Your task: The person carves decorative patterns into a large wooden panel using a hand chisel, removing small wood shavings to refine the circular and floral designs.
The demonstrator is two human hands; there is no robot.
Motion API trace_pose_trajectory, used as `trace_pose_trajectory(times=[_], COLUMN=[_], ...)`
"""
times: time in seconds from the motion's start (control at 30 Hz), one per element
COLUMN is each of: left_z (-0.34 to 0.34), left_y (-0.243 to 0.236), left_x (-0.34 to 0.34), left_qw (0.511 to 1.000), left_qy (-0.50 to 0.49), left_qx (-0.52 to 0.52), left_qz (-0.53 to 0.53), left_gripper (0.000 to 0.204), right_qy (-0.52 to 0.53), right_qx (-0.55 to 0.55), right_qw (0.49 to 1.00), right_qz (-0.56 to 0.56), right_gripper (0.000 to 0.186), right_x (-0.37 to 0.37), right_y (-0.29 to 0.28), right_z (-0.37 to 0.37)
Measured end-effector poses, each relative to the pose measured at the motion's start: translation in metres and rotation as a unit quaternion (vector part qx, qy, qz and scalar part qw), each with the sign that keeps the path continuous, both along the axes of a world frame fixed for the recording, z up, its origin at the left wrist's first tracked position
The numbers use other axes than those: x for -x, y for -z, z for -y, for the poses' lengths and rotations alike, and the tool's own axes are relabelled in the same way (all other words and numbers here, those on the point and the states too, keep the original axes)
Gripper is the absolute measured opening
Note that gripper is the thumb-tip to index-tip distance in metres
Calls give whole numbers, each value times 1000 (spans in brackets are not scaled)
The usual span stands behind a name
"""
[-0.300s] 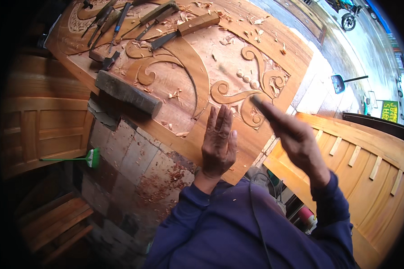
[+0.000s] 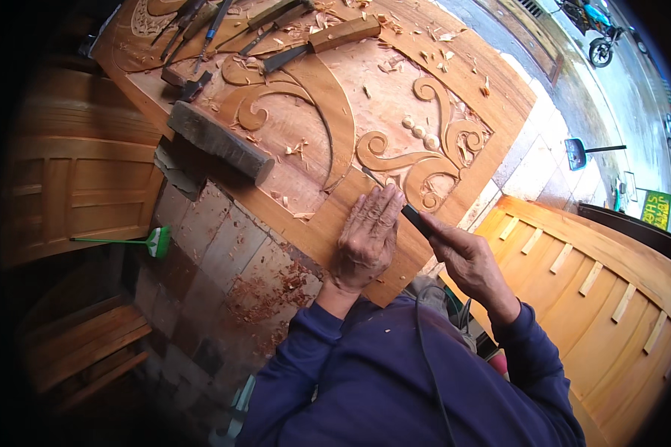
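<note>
A carved wooden panel (image 2: 328,223) with raised scrolls lies in front of me. My right hand (image 2: 466,257) is closed round the black handle of a carving chisel (image 2: 416,220), which slants to the upper left. Its thin blade shows beyond my left fingertips, close to the scroll's lower edge. Lying almost flat on the panel's near edge, my left hand (image 2: 367,237) has its fingers stretched out alongside the blade. Part of the blade is hidden by these fingers, and I cannot tell whether they press on it.
A heavy wooden block (image 2: 220,143) lies at the panel's left edge. Farther back are a wide wooden-handled chisel (image 2: 343,35), several other carving tools and loose shavings. A slatted wooden panel (image 2: 574,290) stands at right; a green broom (image 2: 156,242) is on the floor at left.
My right hand has come down and left, bringing the chisel to the scroll beside my left fingers. My left hand has shifted slightly right. The whole view has moved a little.
</note>
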State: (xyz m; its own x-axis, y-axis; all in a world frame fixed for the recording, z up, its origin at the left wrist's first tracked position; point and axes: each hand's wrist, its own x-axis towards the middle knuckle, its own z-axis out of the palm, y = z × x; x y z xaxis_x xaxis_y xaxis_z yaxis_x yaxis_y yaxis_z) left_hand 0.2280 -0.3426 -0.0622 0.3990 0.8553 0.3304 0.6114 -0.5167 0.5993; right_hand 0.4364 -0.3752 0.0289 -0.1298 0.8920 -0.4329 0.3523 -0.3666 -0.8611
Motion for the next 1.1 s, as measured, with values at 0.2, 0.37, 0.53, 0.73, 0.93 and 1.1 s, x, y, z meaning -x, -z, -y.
trace_pose_trajectory(times=[0.2,0.37,0.53,0.73,0.93,1.1], left_z=[-5,-8,-9,-7,-6,-8], left_y=[-6,-10,-9,-8,-8,-7], left_x=[-2,-5,-6,-5,-8,-16], left_qw=[1000,999,998,999,998,999], left_qy=[-5,-16,-32,-23,-24,-16], left_qx=[6,21,31,35,49,31], left_qz=[19,41,50,22,33,-27], left_gripper=[44,45,45,47,52,59], right_qy=[-25,-31,-47,-40,-73,-104], right_qx=[45,51,78,37,97,97], right_qw=[998,998,996,998,990,987], right_qz=[-25,-13,-12,-34,-74,-69], right_gripper=[39,39,39,39,40,43], right_x=[-5,-3,-7,-11,-25,-38], right_y=[-22,-24,-23,-16,-12,10], right_z=[-21,-30,-39,-37,-54,-62])
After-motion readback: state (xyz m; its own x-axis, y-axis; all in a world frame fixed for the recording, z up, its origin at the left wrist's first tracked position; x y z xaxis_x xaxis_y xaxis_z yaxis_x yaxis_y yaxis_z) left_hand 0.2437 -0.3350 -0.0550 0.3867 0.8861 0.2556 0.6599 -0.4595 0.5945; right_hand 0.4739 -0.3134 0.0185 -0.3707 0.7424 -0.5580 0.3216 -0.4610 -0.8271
